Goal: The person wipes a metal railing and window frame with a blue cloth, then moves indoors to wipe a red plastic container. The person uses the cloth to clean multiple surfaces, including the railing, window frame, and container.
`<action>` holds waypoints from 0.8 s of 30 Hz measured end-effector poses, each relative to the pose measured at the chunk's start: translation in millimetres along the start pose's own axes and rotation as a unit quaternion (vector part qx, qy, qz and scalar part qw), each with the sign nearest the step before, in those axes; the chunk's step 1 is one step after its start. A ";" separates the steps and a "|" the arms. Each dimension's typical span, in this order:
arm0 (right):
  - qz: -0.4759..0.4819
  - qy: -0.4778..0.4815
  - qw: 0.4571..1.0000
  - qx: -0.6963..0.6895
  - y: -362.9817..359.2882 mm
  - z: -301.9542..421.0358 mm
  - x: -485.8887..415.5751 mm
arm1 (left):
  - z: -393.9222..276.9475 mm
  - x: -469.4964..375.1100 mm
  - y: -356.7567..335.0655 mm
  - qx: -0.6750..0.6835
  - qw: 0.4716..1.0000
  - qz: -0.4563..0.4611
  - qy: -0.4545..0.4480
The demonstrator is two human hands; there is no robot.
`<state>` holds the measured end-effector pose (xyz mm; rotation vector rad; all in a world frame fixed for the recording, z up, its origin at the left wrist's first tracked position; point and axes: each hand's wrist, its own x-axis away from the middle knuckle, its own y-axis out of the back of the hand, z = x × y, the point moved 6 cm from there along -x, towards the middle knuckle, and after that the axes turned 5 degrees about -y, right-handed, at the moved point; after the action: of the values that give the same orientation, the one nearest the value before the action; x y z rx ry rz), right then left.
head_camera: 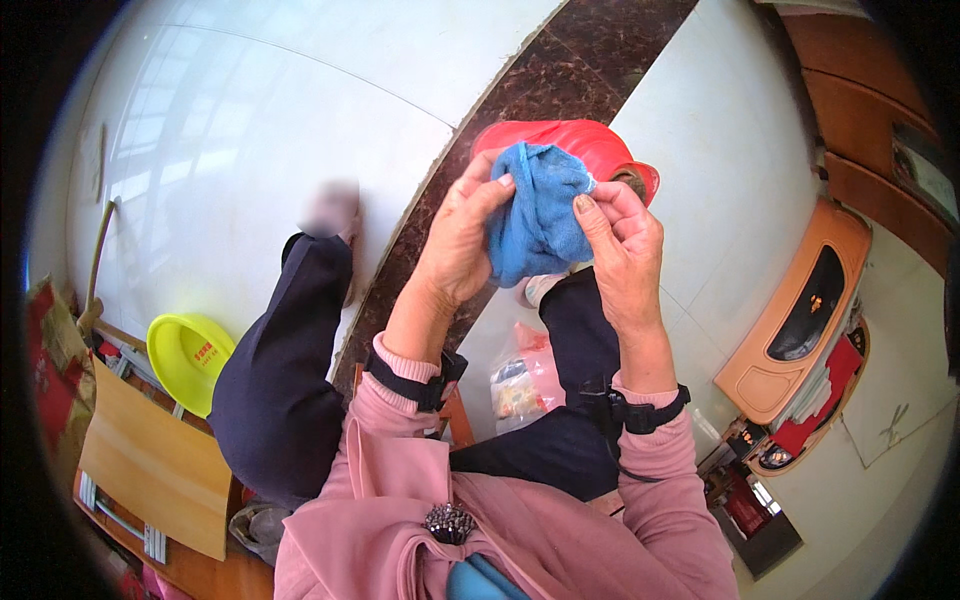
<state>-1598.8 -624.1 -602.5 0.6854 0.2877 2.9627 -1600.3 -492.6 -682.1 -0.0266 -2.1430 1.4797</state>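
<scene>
A folded blue cloth (541,214) with a soft, towel-like nap is held up before me between both hands. My left hand (469,217) grips its left side, thumb lying over the front. At the upper right edge, where a bit of white shows, my right hand (622,232) pinches the fabric between thumb and fingers. Behind and partly hidden by the cloth is a red plastic vessel (570,133); something brownish shows at its right side, too covered to name.
A clear plastic bag (517,382) with printed packaging lies between my legs. To the left stand a yellow-green plastic basin (187,360) and a wooden board (161,457). An orange-brown cabinet (795,315) is at the right. A dark marble strip (570,52) crosses the pale tiled floor.
</scene>
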 end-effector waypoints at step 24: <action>0.029 -0.081 0.995 0.039 5.4 -17.3 10.9 | 23.6 12.5 -4.3 -0.086 0.996 -0.005 0.002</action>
<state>-1616.5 -630.8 -612.0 0.9542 0.3783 2.9398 -1620.0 -510.9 -679.3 -0.0793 -2.2573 1.2847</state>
